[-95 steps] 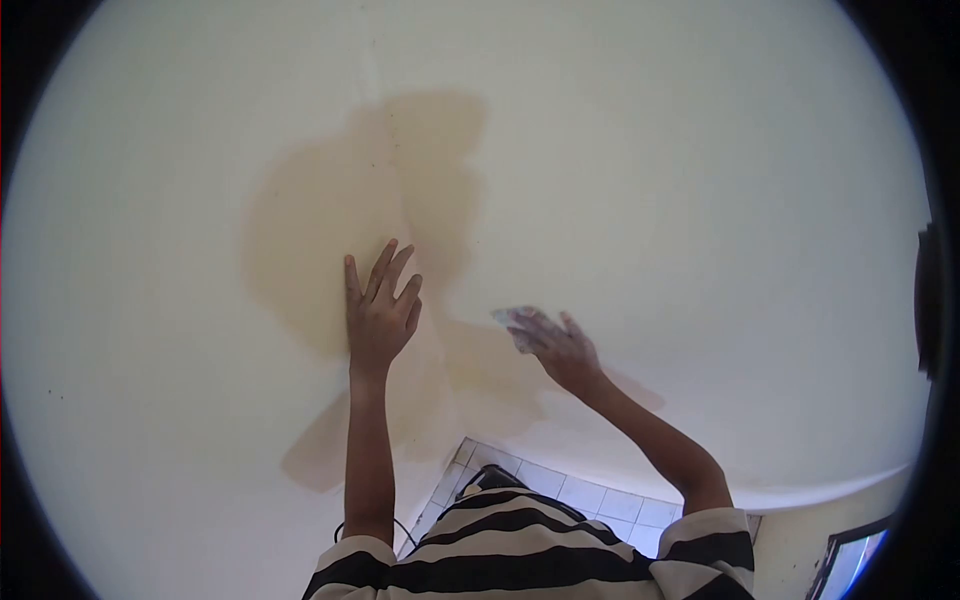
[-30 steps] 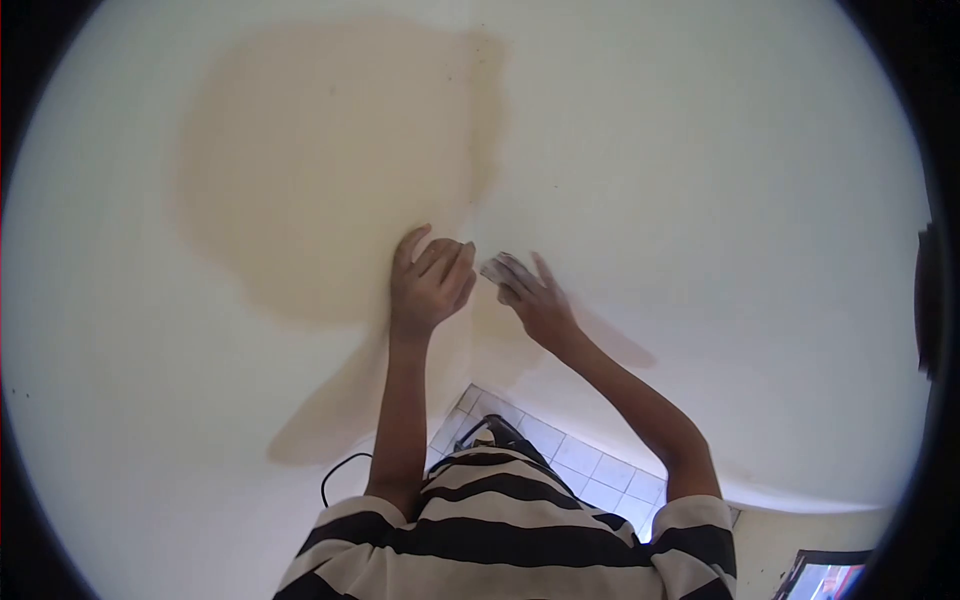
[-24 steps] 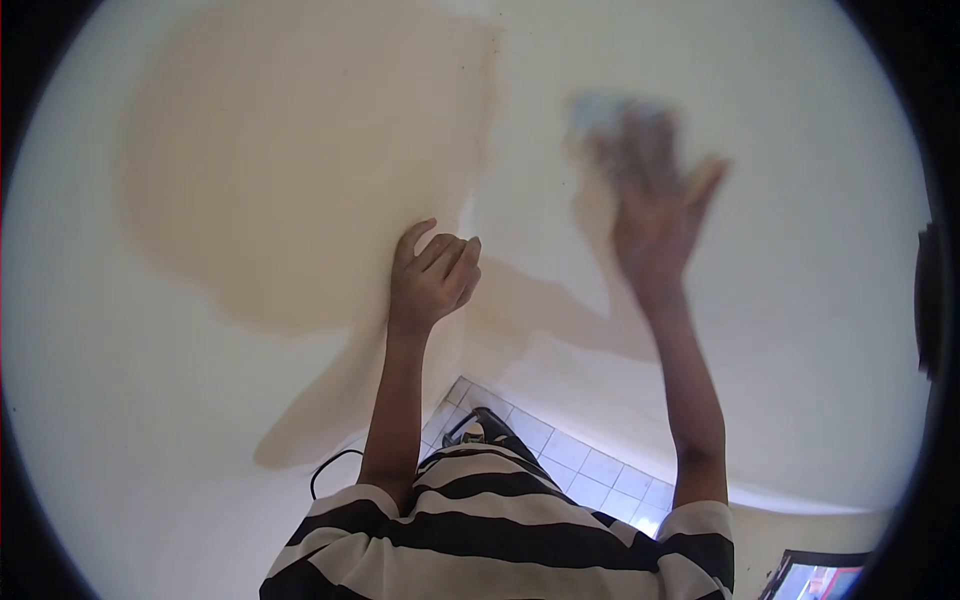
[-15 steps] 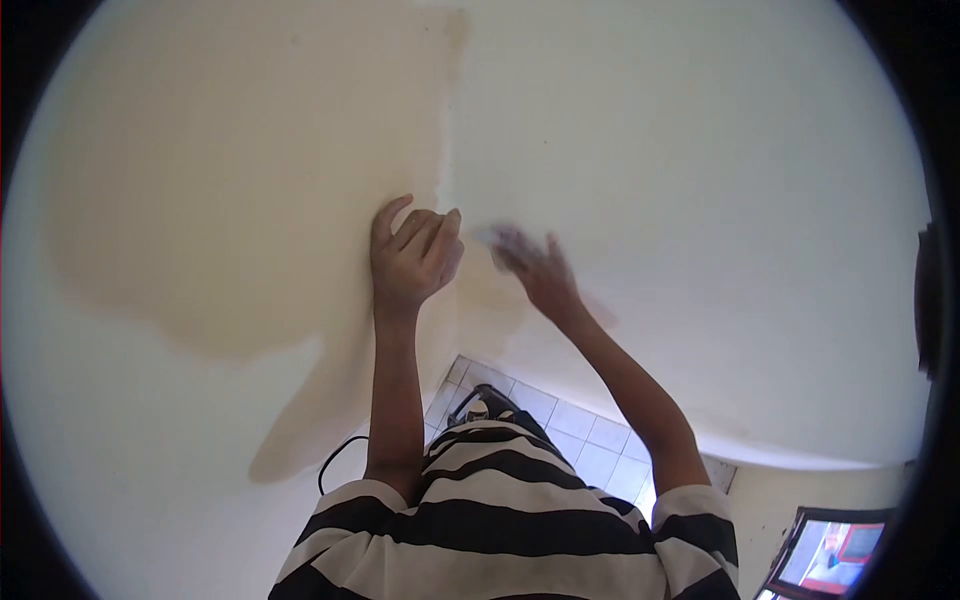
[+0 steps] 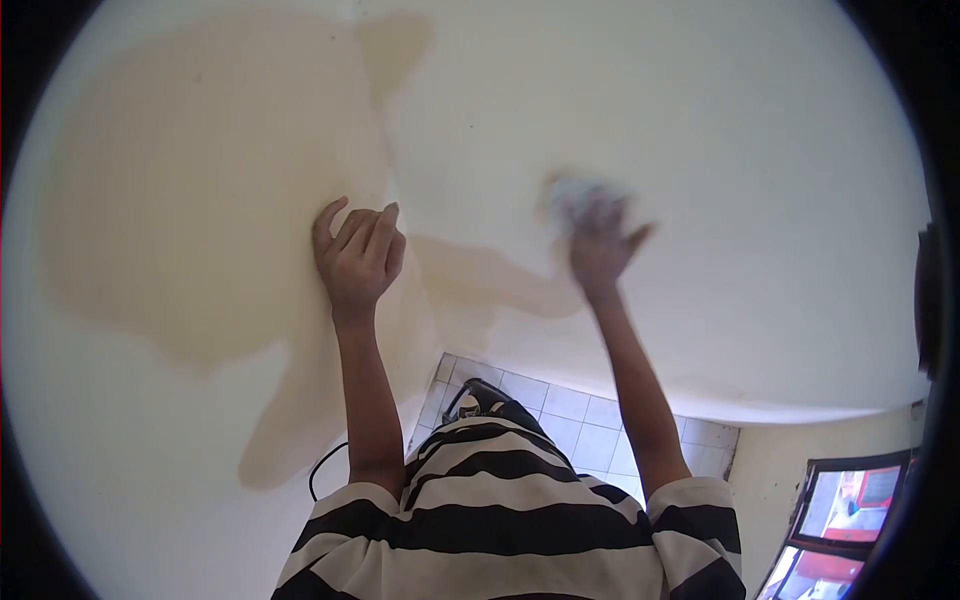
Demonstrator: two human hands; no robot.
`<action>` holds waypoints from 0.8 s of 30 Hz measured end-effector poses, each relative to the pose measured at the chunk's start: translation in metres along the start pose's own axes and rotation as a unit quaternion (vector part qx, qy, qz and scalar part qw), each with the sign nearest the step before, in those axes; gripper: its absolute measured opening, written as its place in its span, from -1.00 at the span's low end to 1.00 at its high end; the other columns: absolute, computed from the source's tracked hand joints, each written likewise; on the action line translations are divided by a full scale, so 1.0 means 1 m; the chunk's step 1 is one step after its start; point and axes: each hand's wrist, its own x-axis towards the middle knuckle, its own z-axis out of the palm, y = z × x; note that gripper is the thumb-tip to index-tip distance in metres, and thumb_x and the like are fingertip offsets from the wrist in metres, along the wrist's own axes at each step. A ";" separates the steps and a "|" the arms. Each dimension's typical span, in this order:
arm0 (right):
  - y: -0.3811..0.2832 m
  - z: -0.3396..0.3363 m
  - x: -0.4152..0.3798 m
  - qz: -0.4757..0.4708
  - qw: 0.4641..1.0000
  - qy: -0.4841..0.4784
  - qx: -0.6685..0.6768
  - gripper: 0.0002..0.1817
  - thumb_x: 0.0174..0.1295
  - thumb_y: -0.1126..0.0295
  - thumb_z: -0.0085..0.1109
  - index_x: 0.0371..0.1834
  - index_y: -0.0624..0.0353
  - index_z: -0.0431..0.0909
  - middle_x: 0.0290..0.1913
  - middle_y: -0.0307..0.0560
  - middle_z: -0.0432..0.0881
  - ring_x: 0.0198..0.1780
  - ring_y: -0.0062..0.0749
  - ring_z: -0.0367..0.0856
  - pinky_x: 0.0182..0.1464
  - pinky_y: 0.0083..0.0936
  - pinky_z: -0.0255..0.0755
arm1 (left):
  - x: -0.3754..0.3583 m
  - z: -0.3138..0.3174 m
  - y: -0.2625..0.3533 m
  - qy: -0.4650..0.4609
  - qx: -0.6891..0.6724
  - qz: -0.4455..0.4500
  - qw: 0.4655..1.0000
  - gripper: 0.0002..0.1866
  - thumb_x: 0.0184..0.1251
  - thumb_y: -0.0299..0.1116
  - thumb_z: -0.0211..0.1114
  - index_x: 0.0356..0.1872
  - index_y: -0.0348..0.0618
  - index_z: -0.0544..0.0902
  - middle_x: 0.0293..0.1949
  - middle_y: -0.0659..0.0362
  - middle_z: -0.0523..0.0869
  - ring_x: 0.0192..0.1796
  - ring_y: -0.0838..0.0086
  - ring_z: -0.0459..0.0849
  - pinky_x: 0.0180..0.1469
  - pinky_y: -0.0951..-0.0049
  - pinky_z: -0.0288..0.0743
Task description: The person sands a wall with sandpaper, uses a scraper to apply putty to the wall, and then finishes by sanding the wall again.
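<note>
My left hand (image 5: 358, 262) rests by the wall corner, its edge close to or against the left wall (image 5: 180, 250). Its fingers are loosely bent and apart, and no object shows in it. My right hand (image 5: 602, 245) is out on the right wall (image 5: 720, 200), blurred by motion. Under its fingers is a pale grey-white piece (image 5: 572, 197), pressed to the wall; the blur hides whether it is cloth or paper. The thumb sticks out to the right.
Pale floor tiles (image 5: 560, 402) lie below, with a black object (image 5: 484, 393) near my feet. A black cable (image 5: 322, 468) curves at the left. A dark-framed window (image 5: 850, 500) is at lower right; a dark object (image 5: 928, 300) sits at the right edge.
My right hand has swept away from the corner, right and slightly up along the right wall, with the pale piece. My view has turned right, so the corner and left hand appear further left.
</note>
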 end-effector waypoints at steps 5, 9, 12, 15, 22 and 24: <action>-0.006 -0.011 -0.121 -0.233 0.933 -0.275 0.026 -0.37 0.28 0.27 -0.12 0.44 -0.48 0.11 0.51 -0.52 0.04 0.48 -0.75 -0.01 0.47 -0.13 -0.14 | 0.002 -0.004 0.000 -0.014 -0.040 0.009 0.999 -0.84 0.06 -0.55 0.22 -0.32 -0.08 0.65 -0.57 0.31 0.61 -0.41 0.59 0.63 0.21 0.24 0.32; 0.042 -0.055 0.006 -0.390 0.800 -0.036 -0.455 -0.39 0.32 0.10 -0.20 0.48 -0.39 0.04 0.53 -0.53 -0.03 0.52 -0.55 -0.10 0.48 -0.27 -0.16 | 0.002 -0.009 0.005 -0.030 -0.057 0.003 0.998 -0.84 0.07 -0.55 0.21 -0.32 -0.06 0.65 -0.56 0.32 0.63 -0.41 0.59 0.64 0.22 0.22 0.30; 0.057 -0.092 0.111 0.032 0.999 -0.011 0.005 -0.52 0.32 0.35 -0.11 0.27 -0.47 0.43 0.40 -0.23 0.32 0.43 -0.06 0.20 0.44 0.14 -0.61 | 0.004 0.002 0.005 -0.033 -0.107 -0.028 0.993 -0.80 0.05 -0.57 0.20 -0.30 -0.06 0.66 -0.49 0.29 0.68 -0.34 0.54 0.68 0.24 0.18 0.28; 0.043 -0.074 0.115 0.120 0.987 0.082 0.064 -0.47 0.27 0.33 -0.05 0.30 -0.50 0.38 0.48 -0.24 0.16 0.50 -0.09 0.04 0.39 0.26 -0.68 | -0.007 0.020 0.014 -0.015 -0.160 -0.048 0.986 -0.74 0.05 -0.57 0.18 -0.22 -0.07 0.67 -0.20 0.18 0.73 -0.05 0.38 0.68 0.32 0.12 0.20; -0.010 -0.012 -0.075 -0.211 0.961 -0.175 -0.043 -0.29 0.16 0.26 0.03 0.42 -0.61 0.13 0.49 -0.61 0.08 0.48 -0.57 0.05 0.38 0.23 -0.21 | -0.019 0.066 0.083 -0.141 -0.214 0.035 0.966 -0.49 0.23 -0.35 0.18 0.27 0.11 0.45 0.42 0.02 0.24 0.49 0.11 0.09 0.45 -0.11 -0.13; 0.011 -0.014 -0.063 -0.256 0.952 -0.167 -0.026 -0.29 0.18 0.23 0.00 0.44 -0.61 0.08 0.50 -0.65 0.05 0.49 -0.56 0.02 0.41 0.10 -0.20 | -0.021 0.081 0.084 -0.168 -0.199 0.055 0.964 -0.43 0.27 -0.29 0.19 0.35 0.18 0.37 0.45 0.01 0.16 0.51 0.11 0.03 0.45 -0.14 -0.17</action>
